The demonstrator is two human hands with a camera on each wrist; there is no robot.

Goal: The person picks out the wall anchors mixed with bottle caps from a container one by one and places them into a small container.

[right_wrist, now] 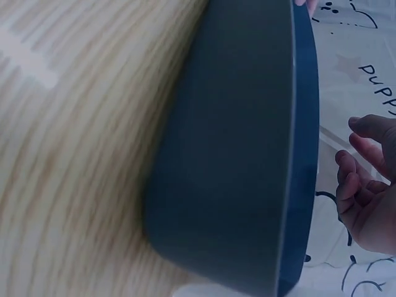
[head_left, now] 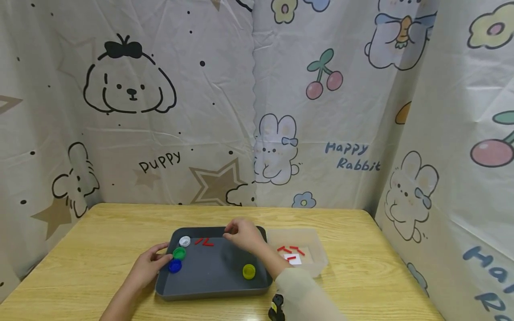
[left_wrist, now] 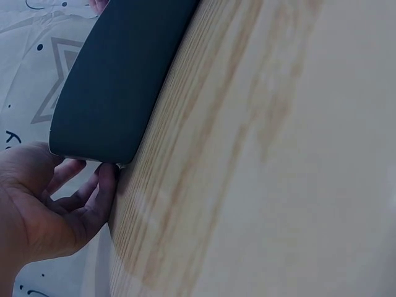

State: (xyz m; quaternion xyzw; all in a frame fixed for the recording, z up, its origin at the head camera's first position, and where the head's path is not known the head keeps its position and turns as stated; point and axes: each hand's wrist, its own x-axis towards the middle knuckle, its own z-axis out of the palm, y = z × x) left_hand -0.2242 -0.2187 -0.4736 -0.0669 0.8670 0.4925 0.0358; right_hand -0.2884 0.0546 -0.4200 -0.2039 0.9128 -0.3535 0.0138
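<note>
A dark grey tray [head_left: 213, 278] lies on the table. My left hand [head_left: 149, 265] grips its left edge, thumb at the rim and fingertips low against the wall in the left wrist view. Over the tray's far right part hovers my right hand [head_left: 246, 235], fingers loosely bent and nothing visible between them. In the tray, a white bottle cap [head_left: 184, 241], a green cap [head_left: 179, 253] and a blue cap [head_left: 175, 266] line the left side. A yellow cap [head_left: 249, 271] sits near the right front corner. Several short red sticks [head_left: 208, 243] lie beside the white cap.
A translucent plastic box [head_left: 319, 249] stands against the tray's right side, holding several red sticks [head_left: 294, 247] and a white paper square [head_left: 296, 262]. Behind the wooden table [head_left: 341, 218] hangs a printed curtain [head_left: 209, 111]. My right forearm crosses the tray's right rim.
</note>
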